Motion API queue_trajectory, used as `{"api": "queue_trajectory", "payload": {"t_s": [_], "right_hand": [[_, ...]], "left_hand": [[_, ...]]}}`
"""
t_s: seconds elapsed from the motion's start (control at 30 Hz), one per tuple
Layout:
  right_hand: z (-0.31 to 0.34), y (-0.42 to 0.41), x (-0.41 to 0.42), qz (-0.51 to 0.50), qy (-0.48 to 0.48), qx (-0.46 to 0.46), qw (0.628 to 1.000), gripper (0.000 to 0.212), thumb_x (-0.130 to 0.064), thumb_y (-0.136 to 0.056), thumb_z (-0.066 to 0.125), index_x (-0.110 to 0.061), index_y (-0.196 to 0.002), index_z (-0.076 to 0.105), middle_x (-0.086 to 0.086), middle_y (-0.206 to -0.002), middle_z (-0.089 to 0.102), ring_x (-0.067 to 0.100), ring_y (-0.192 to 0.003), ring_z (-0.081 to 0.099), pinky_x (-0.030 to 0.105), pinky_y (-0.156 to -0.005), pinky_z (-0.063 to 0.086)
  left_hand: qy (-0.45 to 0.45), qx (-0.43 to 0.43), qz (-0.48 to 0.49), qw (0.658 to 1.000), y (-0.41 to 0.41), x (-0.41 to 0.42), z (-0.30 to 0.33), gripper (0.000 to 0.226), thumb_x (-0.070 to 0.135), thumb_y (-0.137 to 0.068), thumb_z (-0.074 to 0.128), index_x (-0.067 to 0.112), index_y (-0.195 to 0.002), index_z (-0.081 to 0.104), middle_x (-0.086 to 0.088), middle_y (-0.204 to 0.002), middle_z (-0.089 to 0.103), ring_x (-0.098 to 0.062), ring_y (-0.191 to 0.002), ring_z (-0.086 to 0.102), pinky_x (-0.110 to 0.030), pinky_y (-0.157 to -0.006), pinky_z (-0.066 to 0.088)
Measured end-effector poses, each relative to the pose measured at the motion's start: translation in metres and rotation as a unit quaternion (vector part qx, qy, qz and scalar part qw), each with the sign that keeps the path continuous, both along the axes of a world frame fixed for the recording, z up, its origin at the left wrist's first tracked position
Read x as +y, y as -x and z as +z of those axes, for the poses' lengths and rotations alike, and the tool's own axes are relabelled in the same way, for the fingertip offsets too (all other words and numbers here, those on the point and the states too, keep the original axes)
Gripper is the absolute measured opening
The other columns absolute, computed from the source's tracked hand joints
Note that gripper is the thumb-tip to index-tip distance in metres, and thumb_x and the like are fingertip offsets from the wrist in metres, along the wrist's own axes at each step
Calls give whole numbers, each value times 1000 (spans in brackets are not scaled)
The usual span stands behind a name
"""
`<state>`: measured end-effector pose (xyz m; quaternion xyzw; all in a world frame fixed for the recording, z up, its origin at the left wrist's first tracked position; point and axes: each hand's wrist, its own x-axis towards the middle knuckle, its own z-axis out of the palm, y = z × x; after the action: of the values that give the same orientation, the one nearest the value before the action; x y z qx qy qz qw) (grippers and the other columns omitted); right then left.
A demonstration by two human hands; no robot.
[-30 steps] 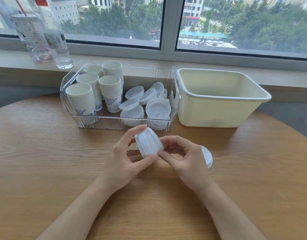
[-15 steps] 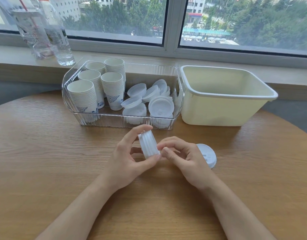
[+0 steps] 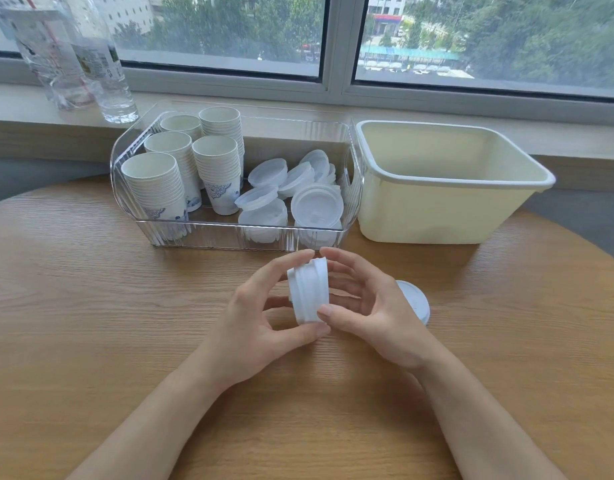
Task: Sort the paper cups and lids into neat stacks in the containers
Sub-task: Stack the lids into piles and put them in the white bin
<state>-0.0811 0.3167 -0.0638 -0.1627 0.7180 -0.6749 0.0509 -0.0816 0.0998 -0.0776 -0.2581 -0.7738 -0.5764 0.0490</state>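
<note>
Left hand (image 3: 250, 323) and right hand (image 3: 371, 306) each have their grip clamped on a stack of white lids (image 3: 308, 294) held edge-on above the desk (image 3: 90, 306), in front of the clear container (image 3: 229, 233)

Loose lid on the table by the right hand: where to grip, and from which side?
Take the loose lid by its rim, coming from above and the right. It lies flat on the wooden table, so only the edge gives purchase. Its left part is hidden behind the right hand, which with the left hand holds the lid stack, so the right side is open.
</note>
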Motion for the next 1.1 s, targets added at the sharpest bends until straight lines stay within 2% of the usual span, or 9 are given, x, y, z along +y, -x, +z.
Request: {"api": "queue_trajectory", "payload": {"t_s": [0.2,0.3,0.43,0.6,0.73,0.8,0.9,1.0,1.1], "right_hand": [[0,1,-1,26,-9,-6,1000,70,-24,-84,85,-30,-147,56,-3,-140,67,19,-132,64,38,-106,56],[0,1,-1,29,-9,-10,1000,70,-23,-85,85,-30,-148,56,-4,-141,66,19,-132,64,37,-106,56],[-2,2,1,28,-11,-6,1000,70,-22,-85,82,-27,-149,55,-2,-142,66,21,-132,63,39,-106,55],[-2,2,4,29,-14,-6,999,71,-24,-84,83,-24,-149,55,-3,-144,65,18,-134,62,31,-105,54],[-5,2,2,53,-20,2,998,67,-14,-90,81,-22,-151,53,0,-147,63,21,-138,59,41,-110,53],[-6,3,2,50,-23,3,998,67,-16,-89,81,-22,-150,53,-1,-147,63,21,-139,59,42,-111,52],[-5,3,5,34,-38,-7,999,76,-26,-82,86,-23,-150,53,-4,-147,63,15,-138,58,37,-111,52],[5,3,23,4,-107,19,994,80,-36,-77,91,-28,-148,56,-12,-144,64,5,-138,56,28,-112,49],[19,0,51,-51,-248,67,965,72,-45,-73,93,-41,-139,63,-24,-140,62,-6,-137,50,26,-117,41]], "left_hand": [[7,19,-6,1000,0,0,-1,76,36,-83,91,35,-149,52,9,-141,65,-20,-132,63,-41,-98,60],[5,15,-8,1000,0,0,-1,76,35,-83,91,35,-148,53,7,-140,65,-21,-130,64,-41,-98,60],[6,19,-10,1000,0,0,-1,75,36,-83,91,35,-148,52,7,-140,65,-21,-129,64,-38,-97,61],[15,25,-5,1000,0,-1,1,81,44,-80,92,41,-150,51,13,-144,62,-17,-134,61,-34,-97,60],[4,24,0,1000,-1,-1,2,81,43,-79,92,40,-149,52,13,-143,63,-16,-134,61,-28,-97,59],[0,26,3,1000,-2,0,3,78,41,-80,92,39,-148,54,12,-141,64,-17,-132,62,-26,-95,59],[5,27,11,1000,-3,3,1,74,41,-81,91,38,-146,55,12,-139,64,-17,-128,65,-24,-95,58],[20,15,20,999,-3,5,-2,75,41,-79,92,43,-144,54,17,-140,61,-15,-128,64,-25,-95,59],[35,-5,24,999,-2,12,-2,77,39,-78,93,48,-144,53,27,-142,55,-9,-128,62,-25,-96,59]]}}
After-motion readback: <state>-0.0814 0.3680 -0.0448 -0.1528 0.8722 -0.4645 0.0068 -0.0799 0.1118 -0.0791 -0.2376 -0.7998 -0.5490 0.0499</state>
